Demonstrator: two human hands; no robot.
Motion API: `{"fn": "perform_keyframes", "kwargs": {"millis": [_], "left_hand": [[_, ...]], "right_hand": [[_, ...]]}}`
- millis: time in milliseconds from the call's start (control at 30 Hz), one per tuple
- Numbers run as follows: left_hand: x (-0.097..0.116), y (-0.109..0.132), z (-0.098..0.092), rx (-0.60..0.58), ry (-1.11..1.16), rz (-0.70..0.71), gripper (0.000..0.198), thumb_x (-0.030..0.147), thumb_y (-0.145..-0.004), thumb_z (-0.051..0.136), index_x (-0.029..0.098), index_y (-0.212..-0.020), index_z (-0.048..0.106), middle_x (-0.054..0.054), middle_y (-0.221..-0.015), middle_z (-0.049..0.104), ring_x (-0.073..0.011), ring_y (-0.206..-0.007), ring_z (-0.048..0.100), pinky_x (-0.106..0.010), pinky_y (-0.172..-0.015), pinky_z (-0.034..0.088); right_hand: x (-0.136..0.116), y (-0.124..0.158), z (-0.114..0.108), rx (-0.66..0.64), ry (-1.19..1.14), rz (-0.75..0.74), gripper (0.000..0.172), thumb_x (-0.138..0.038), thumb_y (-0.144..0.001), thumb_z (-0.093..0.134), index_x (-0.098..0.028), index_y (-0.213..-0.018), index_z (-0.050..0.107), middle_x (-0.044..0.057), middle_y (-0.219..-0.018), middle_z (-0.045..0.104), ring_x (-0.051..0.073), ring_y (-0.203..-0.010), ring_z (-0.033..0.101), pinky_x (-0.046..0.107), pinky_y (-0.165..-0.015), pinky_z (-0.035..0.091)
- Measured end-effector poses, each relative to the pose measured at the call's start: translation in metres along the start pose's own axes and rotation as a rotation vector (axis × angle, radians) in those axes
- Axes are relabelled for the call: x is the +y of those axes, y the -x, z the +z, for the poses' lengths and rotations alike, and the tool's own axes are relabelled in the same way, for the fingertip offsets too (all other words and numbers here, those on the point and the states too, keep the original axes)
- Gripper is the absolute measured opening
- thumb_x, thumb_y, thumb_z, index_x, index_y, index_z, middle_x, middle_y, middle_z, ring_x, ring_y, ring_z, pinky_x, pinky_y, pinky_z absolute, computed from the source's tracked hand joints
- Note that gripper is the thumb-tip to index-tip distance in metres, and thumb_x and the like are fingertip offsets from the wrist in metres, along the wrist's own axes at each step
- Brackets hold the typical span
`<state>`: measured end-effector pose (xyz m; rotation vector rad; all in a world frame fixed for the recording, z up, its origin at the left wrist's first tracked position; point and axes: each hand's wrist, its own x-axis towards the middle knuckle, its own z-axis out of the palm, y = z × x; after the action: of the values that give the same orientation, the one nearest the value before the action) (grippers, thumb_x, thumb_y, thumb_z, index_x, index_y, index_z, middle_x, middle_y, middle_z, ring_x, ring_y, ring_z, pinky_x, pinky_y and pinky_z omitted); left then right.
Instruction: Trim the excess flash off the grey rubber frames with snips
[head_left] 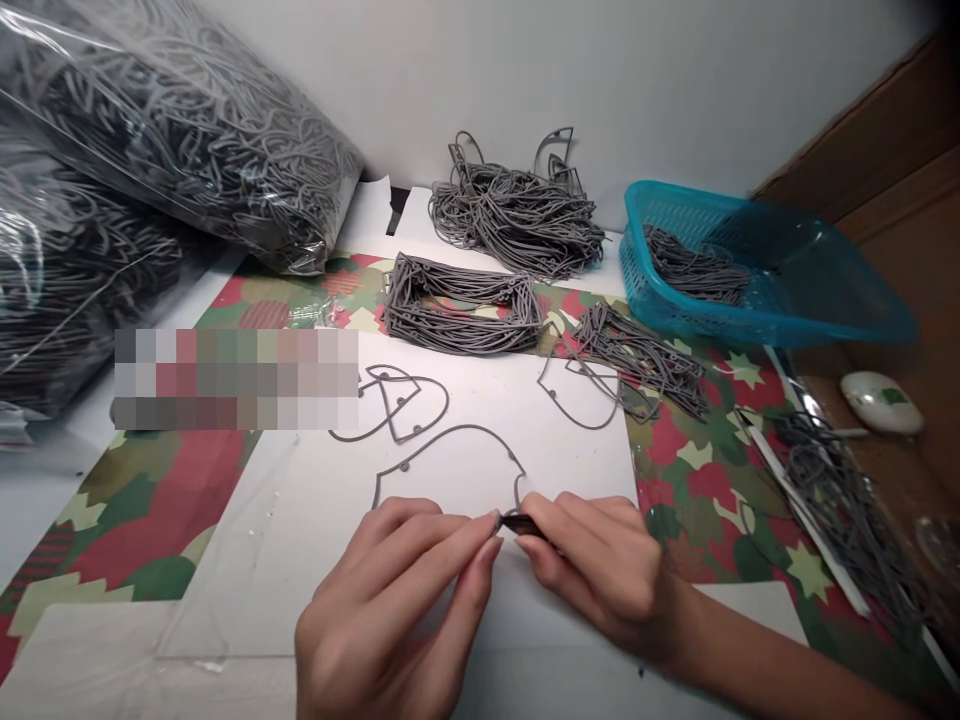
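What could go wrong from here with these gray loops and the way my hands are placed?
The black tool in your right hand points at your left hand's fingertips, so a slip might nick them.

The gray loop between your hands is thin, so a hard pull could bend it.

The loose loops at the left of the white sheet overlap, so they might tangle if lifted together.

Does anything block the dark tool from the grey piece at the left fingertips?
Nothing visible: the dark tool in the right hand reaches right to the grey piece pinched by the left hand. Loose grey loops lie farther back on the white sheet.
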<state>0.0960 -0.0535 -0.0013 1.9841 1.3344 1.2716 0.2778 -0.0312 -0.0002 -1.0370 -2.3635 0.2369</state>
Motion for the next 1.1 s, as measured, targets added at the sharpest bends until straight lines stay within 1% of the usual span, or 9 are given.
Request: {"fn": "perform_keyframes", "kwargs": {"millis": [100, 267, 467, 600, 1000, 1100], "left_hand": [[0.0007, -0.0013, 0.0008, 0.016, -0.010, 0.034, 0.034, -0.005, -0.078, 0.064, 0.017, -0.104, 0.065, -0.001, -0.084, 0.065, -0.0142, -0.076, 0.053, -0.031, -0.070, 0.049], [0.0010, -0.0010, 0.0000, 0.008, -0.007, 0.029, 0.033, -0.005, -0.078, 0.064, 0.017, -0.104, 0.064, -0.002, -0.085, 0.065, -0.0147, -0.077, 0.054, -0.032, -0.070, 0.049], [0.0005, 0.0002, -0.0023, -0.019, -0.004, -0.019, 0.030, -0.003, -0.080, 0.063, 0.018, -0.102, 0.065, -0.001, -0.087, 0.066, -0.0144, -0.079, 0.055, -0.029, -0.068, 0.049], [0.0008, -0.0004, -0.0024, -0.010, -0.006, -0.037, 0.027, -0.001, -0.081, 0.063, 0.018, -0.100, 0.066, -0.002, -0.088, 0.066, -0.0147, -0.079, 0.056, -0.029, -0.068, 0.049], [0.0014, -0.0012, -0.0015, 0.022, -0.033, 0.033, 0.030, -0.005, -0.078, 0.065, 0.015, -0.100, 0.065, -0.002, -0.085, 0.066, -0.0138, -0.078, 0.054, -0.028, -0.070, 0.049], [0.0011, -0.0002, -0.0023, 0.015, -0.034, 0.025, 0.028, -0.005, -0.078, 0.064, 0.015, -0.098, 0.064, -0.002, -0.086, 0.066, -0.0140, -0.079, 0.054, -0.028, -0.071, 0.049]], "right_hand": [[0.0000, -0.0002, -0.0001, -0.014, -0.001, 0.004, 0.026, -0.022, -0.102, 0.036, -0.010, -0.100, 0.059, -0.001, -0.062, 0.058, 0.009, -0.050, 0.052, 0.024, -0.048, 0.038], [0.0004, 0.0006, 0.0006, 0.004, -0.003, -0.007, 0.025, -0.021, -0.101, 0.037, -0.009, -0.100, 0.059, -0.001, -0.062, 0.057, 0.009, -0.049, 0.051, 0.025, -0.047, 0.037], [-0.0002, -0.0008, 0.0015, 0.029, -0.005, -0.019, 0.023, -0.020, -0.101, 0.038, -0.009, -0.100, 0.058, -0.001, -0.061, 0.055, 0.010, -0.048, 0.049, 0.025, -0.045, 0.035], [-0.0004, -0.0011, 0.0011, 0.030, -0.008, -0.024, 0.023, -0.020, -0.101, 0.038, -0.008, -0.100, 0.058, -0.001, -0.061, 0.055, 0.010, -0.048, 0.049, 0.025, -0.046, 0.036], [-0.0011, -0.0013, 0.0014, 0.030, 0.014, -0.026, 0.022, -0.019, -0.100, 0.039, -0.007, -0.100, 0.058, 0.000, -0.063, 0.058, 0.010, -0.050, 0.053, 0.025, -0.047, 0.036], [-0.0011, -0.0008, 0.0010, 0.021, 0.014, -0.022, 0.023, -0.020, -0.101, 0.039, -0.008, -0.099, 0.058, 0.000, -0.062, 0.058, 0.010, -0.050, 0.053, 0.025, -0.047, 0.035]]}}
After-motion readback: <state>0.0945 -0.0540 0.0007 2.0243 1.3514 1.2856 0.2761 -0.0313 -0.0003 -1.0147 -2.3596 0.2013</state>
